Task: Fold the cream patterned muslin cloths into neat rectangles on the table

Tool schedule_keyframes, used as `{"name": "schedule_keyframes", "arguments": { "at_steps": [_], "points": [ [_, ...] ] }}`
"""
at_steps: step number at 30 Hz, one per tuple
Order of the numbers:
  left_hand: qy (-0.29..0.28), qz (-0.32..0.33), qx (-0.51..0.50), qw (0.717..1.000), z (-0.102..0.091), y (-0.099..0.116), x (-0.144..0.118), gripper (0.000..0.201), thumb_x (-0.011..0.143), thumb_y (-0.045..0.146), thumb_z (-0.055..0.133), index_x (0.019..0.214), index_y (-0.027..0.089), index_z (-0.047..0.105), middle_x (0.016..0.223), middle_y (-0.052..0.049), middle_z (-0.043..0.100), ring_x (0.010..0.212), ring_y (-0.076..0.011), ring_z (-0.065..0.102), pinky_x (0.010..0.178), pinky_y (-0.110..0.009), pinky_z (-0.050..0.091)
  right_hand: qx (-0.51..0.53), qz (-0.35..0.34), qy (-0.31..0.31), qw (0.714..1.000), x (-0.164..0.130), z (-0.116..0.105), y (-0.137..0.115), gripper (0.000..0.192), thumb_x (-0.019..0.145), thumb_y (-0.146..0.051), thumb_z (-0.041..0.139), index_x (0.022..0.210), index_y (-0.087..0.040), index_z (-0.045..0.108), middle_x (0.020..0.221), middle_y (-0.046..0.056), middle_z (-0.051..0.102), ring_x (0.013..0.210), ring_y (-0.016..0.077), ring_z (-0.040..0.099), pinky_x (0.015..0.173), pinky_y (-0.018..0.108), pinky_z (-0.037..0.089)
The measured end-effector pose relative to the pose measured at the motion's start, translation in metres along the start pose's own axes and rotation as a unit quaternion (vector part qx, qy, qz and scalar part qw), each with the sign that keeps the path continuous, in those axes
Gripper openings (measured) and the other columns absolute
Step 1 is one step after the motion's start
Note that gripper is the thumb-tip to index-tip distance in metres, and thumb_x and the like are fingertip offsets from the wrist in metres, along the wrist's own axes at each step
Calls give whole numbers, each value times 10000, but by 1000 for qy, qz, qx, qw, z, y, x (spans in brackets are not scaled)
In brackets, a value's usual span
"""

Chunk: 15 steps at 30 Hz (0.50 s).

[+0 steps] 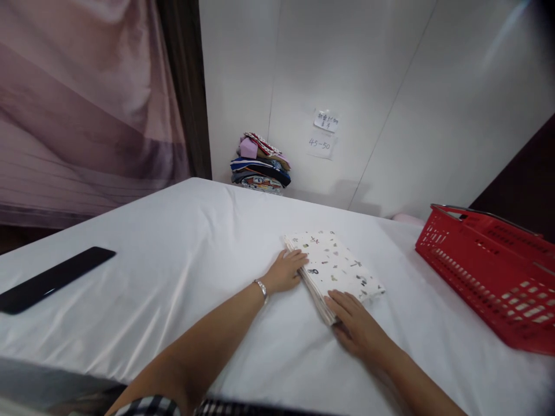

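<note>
Folded white patterned cloth (335, 271) lay on white-covered table (182, 271), right of centre. Long axis ran from far-left to near-right. Left hand (286, 271) rested flat, fingers spread, at cloth's left edge; right hand (355, 325) flat on near corner — neither clenched, nothing grasped. Both hands touched cloth. Red plastic basket (489, 277) stood well apart, further right.

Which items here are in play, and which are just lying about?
In play: folded patterned cloth, left hand on its left edge, right hand on its near corner.

Lying about: red basket, stack of folded clothes by the wall, black flat object, paper notes.
</note>
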<state>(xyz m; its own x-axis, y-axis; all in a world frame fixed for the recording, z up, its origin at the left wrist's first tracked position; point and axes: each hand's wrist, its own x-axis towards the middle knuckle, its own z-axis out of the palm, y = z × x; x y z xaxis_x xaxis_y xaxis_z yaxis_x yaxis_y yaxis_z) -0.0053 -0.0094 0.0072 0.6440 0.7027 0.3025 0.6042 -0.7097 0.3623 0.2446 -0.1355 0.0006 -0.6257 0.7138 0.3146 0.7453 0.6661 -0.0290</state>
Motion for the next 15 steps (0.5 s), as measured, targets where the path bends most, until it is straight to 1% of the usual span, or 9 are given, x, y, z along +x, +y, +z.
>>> {"name": "schedule_keyframes", "arguments": {
  "at_steps": [5, 9, 12, 15],
  "points": [
    [19, 15, 25, 999, 0, -8, 9, 551, 721, 121, 489, 1255, 256, 488, 1352, -30, 482, 1313, -215, 324, 1107, -482, 92, -44, -2, -14, 999, 8, 1, 1, 687, 703, 5, 394, 1356, -210, 392, 1326, 122, 486, 1207, 257, 448, 967, 465, 406],
    [20, 6, 28, 999, 2, -9, 10, 528, 745, 131, 462, 1261, 244, 482, 1355, -32, 478, 1313, -202, 322, 1111, -466, 92, -68, 4, 8, 998, 20, 4, -6, 607, 780, -8, 376, 1349, -216, 411, 1253, 136, 533, 1132, 261, 494, 897, 439, 446],
    [14, -1, 25, 1000, 3, -9, 10, 529, 749, 141, 459, 1269, 239, 476, 1366, -32, 466, 1318, -200, 314, 1112, -461, 95, -49, 11, 19, 999, 23, 5, -6, 586, 786, -26, 391, 1344, -205, 419, 1198, 140, 566, 1088, 259, 523, 867, 428, 465],
    [5, -1, 20, 1000, 1, -9, 9, 558, 728, 153, 489, 1278, 242, 469, 1370, -37, 461, 1315, -210, 318, 1112, -460, 95, 12, 52, 33, 998, 23, -2, 1, 655, 735, -43, 399, 1364, -223, 385, 1193, 109, 580, 1068, 246, 550, 856, 413, 487]
  ]
}}
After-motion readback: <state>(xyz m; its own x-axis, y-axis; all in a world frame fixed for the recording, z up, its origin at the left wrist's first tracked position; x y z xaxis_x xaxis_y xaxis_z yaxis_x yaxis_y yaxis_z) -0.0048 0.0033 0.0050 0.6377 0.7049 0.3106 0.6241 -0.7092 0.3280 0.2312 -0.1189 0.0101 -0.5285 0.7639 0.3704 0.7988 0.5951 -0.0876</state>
